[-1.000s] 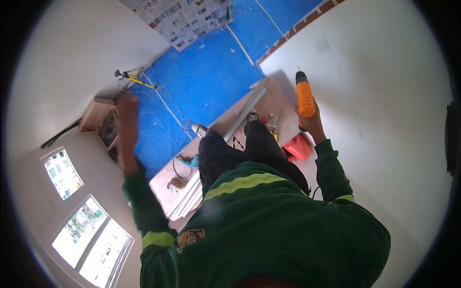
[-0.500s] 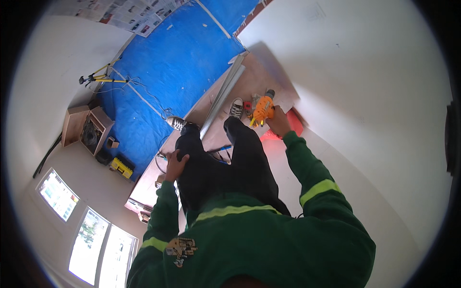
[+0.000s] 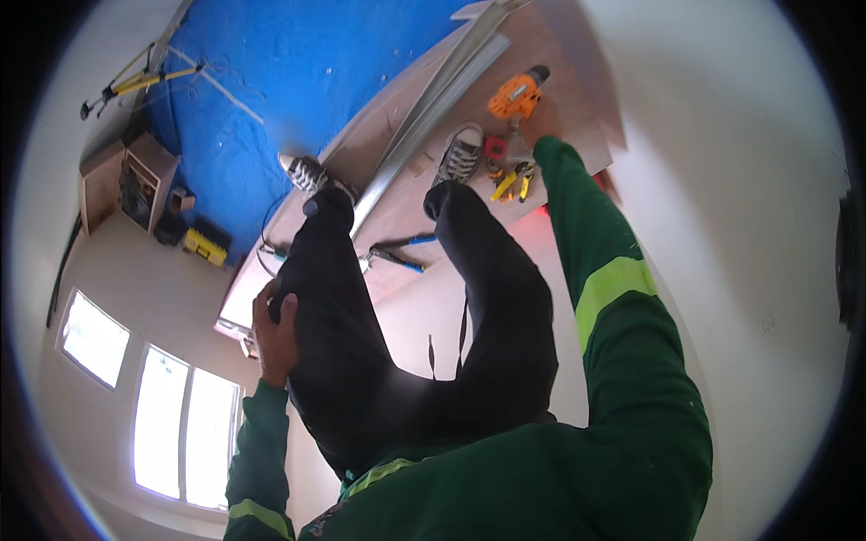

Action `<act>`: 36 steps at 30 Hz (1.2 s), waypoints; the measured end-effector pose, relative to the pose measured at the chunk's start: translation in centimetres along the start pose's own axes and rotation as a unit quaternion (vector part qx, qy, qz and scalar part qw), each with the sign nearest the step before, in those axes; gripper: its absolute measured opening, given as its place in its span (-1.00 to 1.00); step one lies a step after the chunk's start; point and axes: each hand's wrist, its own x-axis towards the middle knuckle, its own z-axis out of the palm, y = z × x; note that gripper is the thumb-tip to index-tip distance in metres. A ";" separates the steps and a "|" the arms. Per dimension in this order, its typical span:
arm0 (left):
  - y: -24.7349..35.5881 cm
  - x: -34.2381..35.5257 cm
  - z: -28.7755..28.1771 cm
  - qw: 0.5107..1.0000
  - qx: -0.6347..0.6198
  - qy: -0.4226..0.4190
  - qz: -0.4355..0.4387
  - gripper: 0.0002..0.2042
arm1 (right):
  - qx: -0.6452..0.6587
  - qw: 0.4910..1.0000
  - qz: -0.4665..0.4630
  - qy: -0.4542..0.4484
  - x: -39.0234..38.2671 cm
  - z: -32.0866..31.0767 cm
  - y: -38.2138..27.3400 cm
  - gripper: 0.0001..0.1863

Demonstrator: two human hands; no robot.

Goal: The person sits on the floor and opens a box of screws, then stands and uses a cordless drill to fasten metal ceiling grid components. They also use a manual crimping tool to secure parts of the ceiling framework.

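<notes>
My right hand (image 3: 544,123) reaches out over the wooden board, closed at an orange cordless drill (image 3: 516,96); its fingers are partly hidden and blend with the board. The drill's dark chuck points away to the upper right. Just nearer than the drill lie a red tape measure (image 3: 494,149) and yellow-handled pliers (image 3: 503,187), with more small hand tools beside them. My left hand (image 3: 277,335) rests against the outer side of my left thigh, thumb and fingers apart, holding nothing.
Long metal profiles (image 3: 431,122) lie along the board (image 3: 564,68). A blue-handled cutting tool (image 3: 401,252) lies between my legs. Blue sheeting (image 3: 298,72) covers the floor ahead. At left stand a yellow tripod (image 3: 144,81), an open wooden box (image 3: 131,180) and a yellow toolbox (image 3: 206,245).
My right hand and the drill have moved forward, away from the pliers, which now show clearly. My view has shifted and my knees are more bent apart. The left hand remains at my left leg.
</notes>
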 end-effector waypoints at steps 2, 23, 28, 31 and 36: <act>0.8 0.2 0.0 1.000 0.018 0.001 -0.020 -0.43 | -0.044 0.998 -0.039 0.033 2.3 2.3 0.1 -0.40; 2.4 -0.4 0.4 0.999 0.008 -0.028 -0.035 -0.44 | 0.044 0.993 0.105 -0.043 -9.4 11.8 12.6 -0.16; -0.6 -1.6 1.3 0.999 0.040 -0.030 0.021 -0.39 | 0.154 0.971 0.095 -0.154 -18.0 10.7 10.6 -0.21; -3.1 -2.0 2.4 0.997 0.047 -0.004 0.055 -0.36 | 0.310 0.930 0.135 -0.144 -24.2 5.9 8.6 -0.24; -7.4 -2.6 3.0 0.996 -0.082 -0.028 0.016 -0.35 | 0.273 0.942 0.142 -0.133 -33.1 -3.6 7.2 -0.31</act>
